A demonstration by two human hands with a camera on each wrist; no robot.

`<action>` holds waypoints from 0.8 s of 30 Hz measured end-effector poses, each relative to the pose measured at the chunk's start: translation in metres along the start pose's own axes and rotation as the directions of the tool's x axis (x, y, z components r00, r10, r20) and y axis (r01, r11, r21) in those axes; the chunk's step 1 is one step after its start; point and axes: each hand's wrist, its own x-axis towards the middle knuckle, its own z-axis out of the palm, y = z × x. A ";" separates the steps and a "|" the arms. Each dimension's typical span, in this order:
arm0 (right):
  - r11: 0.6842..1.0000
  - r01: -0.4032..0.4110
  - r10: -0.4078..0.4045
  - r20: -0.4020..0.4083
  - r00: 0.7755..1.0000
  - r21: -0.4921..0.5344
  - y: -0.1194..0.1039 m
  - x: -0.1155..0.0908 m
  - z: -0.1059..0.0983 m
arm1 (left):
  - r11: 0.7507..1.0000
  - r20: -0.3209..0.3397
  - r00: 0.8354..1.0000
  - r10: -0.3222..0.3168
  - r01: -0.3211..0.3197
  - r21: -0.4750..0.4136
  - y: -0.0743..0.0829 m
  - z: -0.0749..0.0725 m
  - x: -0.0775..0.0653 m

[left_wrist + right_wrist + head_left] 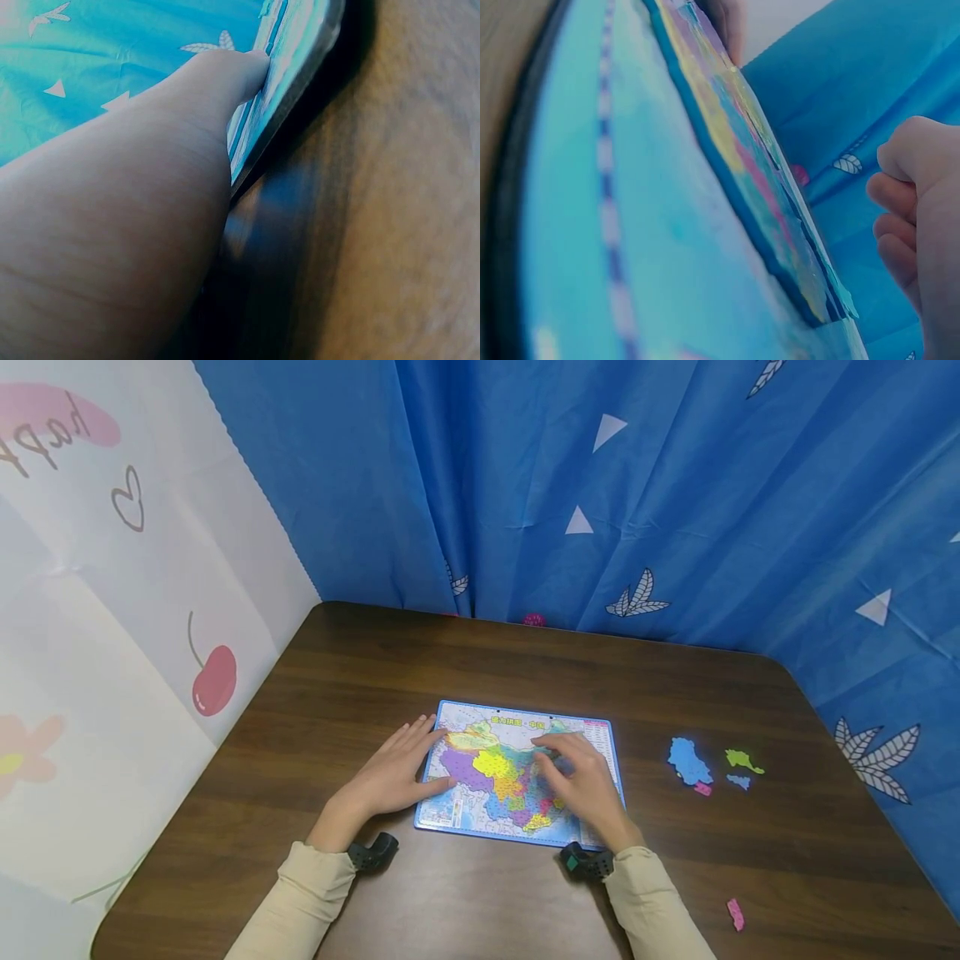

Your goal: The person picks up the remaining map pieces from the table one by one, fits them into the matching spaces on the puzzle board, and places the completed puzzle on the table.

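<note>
A map puzzle board (435,818) with a blue rim lies on the table, with purple, yellow, green and pink map pieces fitted in its middle. My left hand (405,770) rests on the board's left side, fingers extended and thumb on the lower left part. In the left wrist view, the thumb (232,71) touches the board's surface near its edge. Over the board's right part is my right hand (583,777), its fingers bent loosely. The right wrist view shows these fingers (896,199) apart from the board, with no piece visible in them.
Right of the board lie loose pieces: a large blue one (688,762) by a small pink one (702,788), a green one (742,760) and a small blue one (738,782). Another pink piece (736,914) lies nearer the front. Blue curtain (525,485) hangs behind the table.
</note>
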 end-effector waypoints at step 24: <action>0.996 -0.090 0.087 -0.112 0.990 -0.026 0.012 -0.002 -0.018 | 1.000 0.004 1.000 -0.001 0.001 -0.005 0.000 -0.001 0.000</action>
